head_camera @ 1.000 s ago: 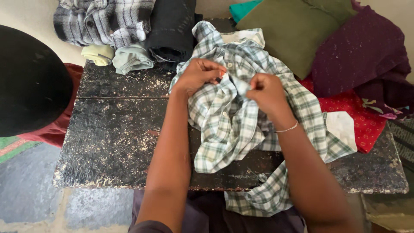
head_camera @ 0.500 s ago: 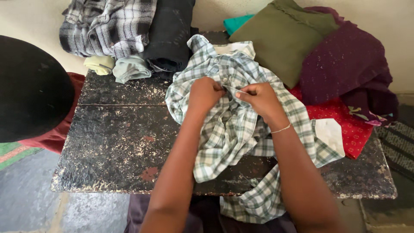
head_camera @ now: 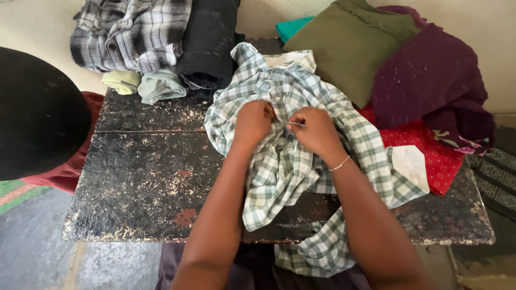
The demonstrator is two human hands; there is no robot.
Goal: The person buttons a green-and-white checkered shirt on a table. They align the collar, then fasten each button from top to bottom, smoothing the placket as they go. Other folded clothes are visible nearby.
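Your left hand and right hand sit close together on the checked shirt, near the middle of its front just below the collar. The fingers of your left hand are curled in and pinch the cloth at the shirt's front edge. The fingers of your right hand are also pressed together, pinching a fold of the same edge just beside the left. The two hands nearly touch. A thin bracelet circles your right wrist.

The shirt lies rumpled on the dark, scuffed desk, its collar toward the far side and its lower part hanging over the near edge toward your lap. One cuff with a white lining lies out to the right.

At the far left of the desk is a pile of folded clothes: a grey plaid shirt, a black garment, and two pale rolled pieces just in front of them. To the right of the checked shirt lie an olive cloth, a teal piece behind it, a dark purple cloth and a red patterned cloth, which touches the checked shirt. A large black round shape fills the left edge of the view.
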